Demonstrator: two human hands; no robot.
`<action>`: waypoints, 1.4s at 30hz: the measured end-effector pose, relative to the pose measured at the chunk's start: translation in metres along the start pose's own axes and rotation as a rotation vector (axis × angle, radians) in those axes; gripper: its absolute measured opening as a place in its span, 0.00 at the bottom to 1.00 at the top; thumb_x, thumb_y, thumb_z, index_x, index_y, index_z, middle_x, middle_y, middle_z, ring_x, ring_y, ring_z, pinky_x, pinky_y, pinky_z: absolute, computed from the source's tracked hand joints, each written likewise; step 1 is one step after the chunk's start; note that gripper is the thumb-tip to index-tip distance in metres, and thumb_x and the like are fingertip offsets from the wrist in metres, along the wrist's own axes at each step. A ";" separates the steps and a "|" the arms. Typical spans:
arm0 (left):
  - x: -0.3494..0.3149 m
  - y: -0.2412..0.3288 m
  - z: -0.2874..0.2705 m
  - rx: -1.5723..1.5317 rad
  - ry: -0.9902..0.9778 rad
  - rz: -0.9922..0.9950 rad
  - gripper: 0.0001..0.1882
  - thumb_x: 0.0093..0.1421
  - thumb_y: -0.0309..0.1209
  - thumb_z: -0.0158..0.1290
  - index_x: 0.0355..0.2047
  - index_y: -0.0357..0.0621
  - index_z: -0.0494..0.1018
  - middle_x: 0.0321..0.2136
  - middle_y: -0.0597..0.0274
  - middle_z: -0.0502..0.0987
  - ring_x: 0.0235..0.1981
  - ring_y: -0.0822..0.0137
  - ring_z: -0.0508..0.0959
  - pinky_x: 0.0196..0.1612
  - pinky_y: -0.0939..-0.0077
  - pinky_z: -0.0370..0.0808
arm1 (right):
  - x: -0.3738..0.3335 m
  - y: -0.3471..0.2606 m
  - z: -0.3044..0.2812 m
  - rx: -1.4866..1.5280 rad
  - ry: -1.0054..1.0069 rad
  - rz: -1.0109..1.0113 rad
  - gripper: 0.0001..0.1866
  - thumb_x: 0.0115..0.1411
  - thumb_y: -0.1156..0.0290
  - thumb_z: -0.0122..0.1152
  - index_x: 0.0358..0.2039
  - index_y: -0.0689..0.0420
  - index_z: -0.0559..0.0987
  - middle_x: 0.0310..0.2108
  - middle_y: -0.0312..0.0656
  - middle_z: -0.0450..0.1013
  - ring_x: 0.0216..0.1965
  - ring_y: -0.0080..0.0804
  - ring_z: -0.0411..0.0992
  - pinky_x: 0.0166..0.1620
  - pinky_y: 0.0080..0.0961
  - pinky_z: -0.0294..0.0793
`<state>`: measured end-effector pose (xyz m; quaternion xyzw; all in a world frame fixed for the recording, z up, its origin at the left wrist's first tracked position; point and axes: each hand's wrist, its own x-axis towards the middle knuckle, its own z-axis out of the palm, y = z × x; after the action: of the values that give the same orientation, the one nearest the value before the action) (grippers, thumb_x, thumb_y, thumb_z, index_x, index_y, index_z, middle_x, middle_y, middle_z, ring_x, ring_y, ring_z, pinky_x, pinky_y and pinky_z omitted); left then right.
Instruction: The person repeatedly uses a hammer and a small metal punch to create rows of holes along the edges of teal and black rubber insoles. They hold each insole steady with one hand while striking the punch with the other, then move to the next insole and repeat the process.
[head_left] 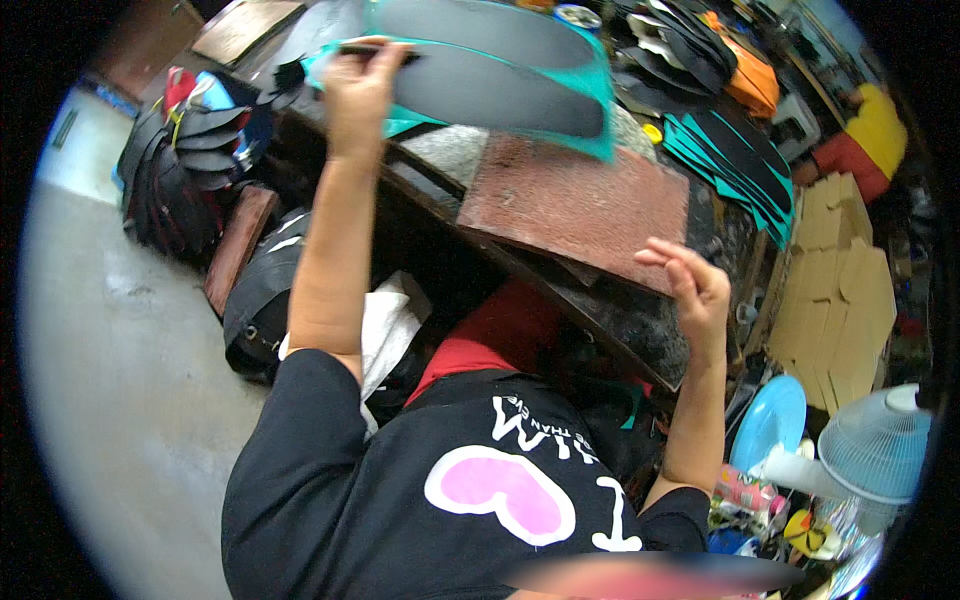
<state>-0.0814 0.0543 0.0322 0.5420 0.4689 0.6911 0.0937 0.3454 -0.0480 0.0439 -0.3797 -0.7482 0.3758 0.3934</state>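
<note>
My left hand (368, 75) reaches to the far side of the bench, its fingers pinched on the left end of a teal sheet (602, 90). Two long black insole-shaped panels (490, 92) show on that sheet, which is slightly blurred and hangs over a reddish-brown board (580, 195). A narrow dark strip passes by my left fingertips; I cannot make out what it is. Near the board's right front corner, my right hand (690, 280) is raised with bent, parted fingers and nothing in them. To the right lies a fanned stack of black-and-teal pieces (735, 165).
Black curved pieces (670, 55) are piled at the back, beside orange material (745, 75). Bundled black pieces (185, 170) stand at left. Flattened cardboard (835, 310), a blue basin (770, 425) and a fan (875, 445) are at right. Another person (875, 140) is at far right.
</note>
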 end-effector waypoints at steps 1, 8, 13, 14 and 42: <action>0.013 -0.013 -0.018 0.197 0.024 -0.088 0.09 0.60 0.33 0.61 0.36 0.40 0.79 0.31 0.63 0.82 0.33 0.72 0.80 0.38 0.74 0.76 | 0.000 0.004 -0.010 -0.023 0.045 0.047 0.15 0.68 0.69 0.53 0.48 0.62 0.81 0.36 0.40 0.82 0.29 0.15 0.70 0.36 0.15 0.70; -0.019 0.007 0.003 0.270 0.028 -0.125 0.07 0.60 0.30 0.61 0.35 0.40 0.78 0.32 0.59 0.82 0.34 0.68 0.81 0.41 0.73 0.76 | 0.058 0.103 -0.098 -0.696 0.259 0.030 0.14 0.61 0.69 0.57 0.47 0.52 0.82 0.44 0.43 0.79 0.49 0.38 0.75 0.54 0.31 0.72; -0.109 0.044 0.106 -0.346 -0.310 -0.519 0.06 0.60 0.26 0.59 0.37 0.39 0.76 0.32 0.66 0.80 0.35 0.76 0.77 0.43 0.79 0.74 | 0.121 0.189 -0.146 -1.219 0.363 0.321 0.36 0.58 0.59 0.61 0.67 0.48 0.63 0.68 0.47 0.58 0.68 0.52 0.54 0.69 0.42 0.54; -0.111 0.044 0.107 -0.108 -0.405 -0.409 0.06 0.60 0.25 0.59 0.37 0.38 0.76 0.31 0.65 0.80 0.34 0.76 0.78 0.40 0.80 0.75 | 0.126 0.197 -0.147 -1.294 0.367 0.416 0.38 0.58 0.58 0.61 0.68 0.48 0.60 0.69 0.48 0.57 0.69 0.52 0.53 0.69 0.42 0.54; -0.115 0.044 0.111 -0.099 -0.385 -0.430 0.06 0.59 0.27 0.59 0.35 0.39 0.77 0.29 0.62 0.82 0.33 0.75 0.80 0.39 0.79 0.76 | 0.159 0.084 -0.215 -1.647 0.080 -0.253 0.16 0.64 0.68 0.51 0.50 0.33 0.77 0.41 0.30 0.78 0.39 0.34 0.79 0.37 0.32 0.80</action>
<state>0.0737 0.0179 -0.0143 0.5462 0.5124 0.5619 0.3513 0.4928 0.1819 0.1078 -0.4720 -0.8062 -0.3524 0.0552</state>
